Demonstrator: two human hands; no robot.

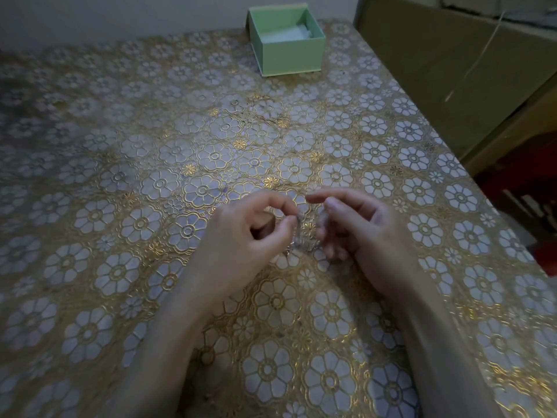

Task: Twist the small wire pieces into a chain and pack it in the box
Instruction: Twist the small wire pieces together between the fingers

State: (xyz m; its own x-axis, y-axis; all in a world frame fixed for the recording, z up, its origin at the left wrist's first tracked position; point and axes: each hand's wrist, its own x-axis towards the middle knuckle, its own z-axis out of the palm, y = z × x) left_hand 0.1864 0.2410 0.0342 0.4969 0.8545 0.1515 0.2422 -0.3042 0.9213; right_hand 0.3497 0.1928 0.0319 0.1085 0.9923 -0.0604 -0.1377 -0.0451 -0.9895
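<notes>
While I hold both hands low over the near middle of the table (120,164), the left hand (241,236) pinches the top of a thin wire piece (297,233) between thumb and forefinger. The wire hangs down towards some blurred bits lying between the hands. The right hand (361,233) sits just beside it, fingers loosely curled and apart. Whether it grips anything I cannot tell, since the motion blur hides it.

The green box (286,40) stands open at the far edge, well apart from my hands, with something pale inside.

My worry is losing the wire: it is fine and greyish, and the busy gold flower cloth would swallow a dropped piece in this dim light. A careless twist could also snap or kink it.

I can read no brand, label or writing anywhere.
</notes>
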